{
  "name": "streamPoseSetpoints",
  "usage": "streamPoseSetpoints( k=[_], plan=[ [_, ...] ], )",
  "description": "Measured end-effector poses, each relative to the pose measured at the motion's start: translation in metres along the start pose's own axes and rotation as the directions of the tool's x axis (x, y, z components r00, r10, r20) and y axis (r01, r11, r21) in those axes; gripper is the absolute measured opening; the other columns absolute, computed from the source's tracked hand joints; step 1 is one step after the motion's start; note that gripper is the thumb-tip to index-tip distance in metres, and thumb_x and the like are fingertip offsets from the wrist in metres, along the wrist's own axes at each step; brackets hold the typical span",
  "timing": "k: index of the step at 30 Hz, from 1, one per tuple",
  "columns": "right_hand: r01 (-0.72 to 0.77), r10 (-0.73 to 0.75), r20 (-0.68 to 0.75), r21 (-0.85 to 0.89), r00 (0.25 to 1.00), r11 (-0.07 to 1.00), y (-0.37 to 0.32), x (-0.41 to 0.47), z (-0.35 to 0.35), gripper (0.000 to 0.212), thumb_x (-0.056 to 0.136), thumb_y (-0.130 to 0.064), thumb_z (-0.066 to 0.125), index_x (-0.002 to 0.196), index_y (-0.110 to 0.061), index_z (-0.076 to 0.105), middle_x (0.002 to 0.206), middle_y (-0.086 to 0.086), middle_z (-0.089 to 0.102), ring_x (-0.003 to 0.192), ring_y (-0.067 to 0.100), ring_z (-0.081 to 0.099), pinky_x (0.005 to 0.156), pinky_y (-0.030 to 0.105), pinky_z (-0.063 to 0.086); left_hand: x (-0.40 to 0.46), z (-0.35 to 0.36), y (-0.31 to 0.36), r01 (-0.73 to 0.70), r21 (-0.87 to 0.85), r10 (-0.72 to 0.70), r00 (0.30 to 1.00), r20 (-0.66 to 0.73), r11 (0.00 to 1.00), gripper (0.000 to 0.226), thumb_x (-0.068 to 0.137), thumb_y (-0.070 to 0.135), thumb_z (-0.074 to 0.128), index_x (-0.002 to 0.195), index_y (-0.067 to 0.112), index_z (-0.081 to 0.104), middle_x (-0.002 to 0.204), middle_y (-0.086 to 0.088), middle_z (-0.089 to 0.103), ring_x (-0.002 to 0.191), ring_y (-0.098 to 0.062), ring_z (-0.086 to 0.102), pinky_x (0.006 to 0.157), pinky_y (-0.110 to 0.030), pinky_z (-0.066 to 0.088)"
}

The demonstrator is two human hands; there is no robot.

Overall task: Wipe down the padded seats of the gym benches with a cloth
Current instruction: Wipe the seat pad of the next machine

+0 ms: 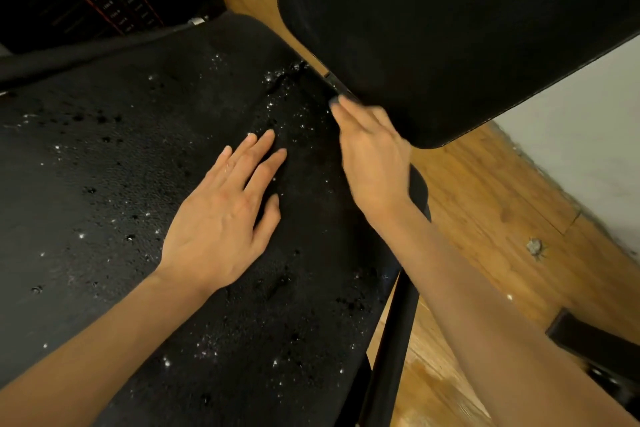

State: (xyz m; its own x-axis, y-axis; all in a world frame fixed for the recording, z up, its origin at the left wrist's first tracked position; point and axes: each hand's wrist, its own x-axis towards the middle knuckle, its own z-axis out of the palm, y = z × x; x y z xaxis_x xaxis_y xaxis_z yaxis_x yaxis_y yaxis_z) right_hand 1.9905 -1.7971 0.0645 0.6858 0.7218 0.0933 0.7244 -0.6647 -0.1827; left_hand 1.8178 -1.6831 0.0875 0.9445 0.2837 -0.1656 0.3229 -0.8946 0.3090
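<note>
The left hand (221, 218) lies flat on a black cloth (294, 156) spread over the wet seat (86, 166) of the bench, fingers straight and slightly fanned, gripping nothing; it presses down, likely to pin the cloth so it soaks up the droplets and does not slide. The right hand (370, 156) is blurred, fingers straight and together, at the seat's far right edge where the seat meets the raised back pad (450, 28). Whether its grip has the cloth's edge I cannot tell; it looks more like an open hand smoothing or pushing the cloth toward the gap. The cloth is hard to tell from the seat, both being black. It seems to lie as a long strip between the two hands, its long axis running from the near right of the seat up toward the gap below the back pad, where its wrinkled far end points. Droplets still cover the seat on the left and near the viewer, so most wiping looks undone. Below on the right are the wooden floor (485, 201) and a black frame tube (391, 357).
</note>
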Motion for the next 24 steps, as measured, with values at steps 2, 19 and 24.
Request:
streamPoseSetpoints(
  k=[2,19,24],
  plan=[
    [-0.010,0.011,-0.016,0.064,1.000,0.998,0.025,-0.044,-0.014,0.037,0.095,-0.007,0.060,0.132,-0.013,0.061,0.133,0.001,0.062,0.111,0.022,0.061,0.077,0.039,0.059,0.000,-0.001,0.000,0.002,-0.007,-0.002,1.000,0.003,1.000,0.057,0.102,0.036,0.030,0.153,0.012,0.035,0.165,-0.005,0.023,0.153,-0.019,0.017,0.125,-0.038,0.016],
    [0.058,-0.062,0.000,0.362,0.998,0.930,0.001,0.008,0.013,0.036,0.098,-0.012,0.056,0.133,-0.009,0.059,0.138,0.007,0.057,0.132,0.020,0.049,0.107,0.039,0.045,0.000,-0.002,0.001,0.012,-0.036,-0.013,1.000,-0.011,0.999,0.056,0.102,0.036,0.033,0.152,0.013,0.037,0.164,-0.005,0.025,0.153,-0.019,0.019,0.125,-0.032,0.009],
    [-0.037,0.028,0.032,0.345,0.999,0.938,0.022,-0.063,-0.015,0.036,0.097,-0.014,0.058,0.132,-0.014,0.059,0.140,0.000,0.055,0.136,0.014,0.044,0.116,0.023,0.030,0.000,-0.003,0.002,0.018,-0.025,-0.019,1.000,-0.021,1.000,0.056,0.101,0.035,0.033,0.152,0.011,0.038,0.163,-0.006,0.026,0.152,-0.020,0.020,0.125,-0.036,0.014]
  ],
)
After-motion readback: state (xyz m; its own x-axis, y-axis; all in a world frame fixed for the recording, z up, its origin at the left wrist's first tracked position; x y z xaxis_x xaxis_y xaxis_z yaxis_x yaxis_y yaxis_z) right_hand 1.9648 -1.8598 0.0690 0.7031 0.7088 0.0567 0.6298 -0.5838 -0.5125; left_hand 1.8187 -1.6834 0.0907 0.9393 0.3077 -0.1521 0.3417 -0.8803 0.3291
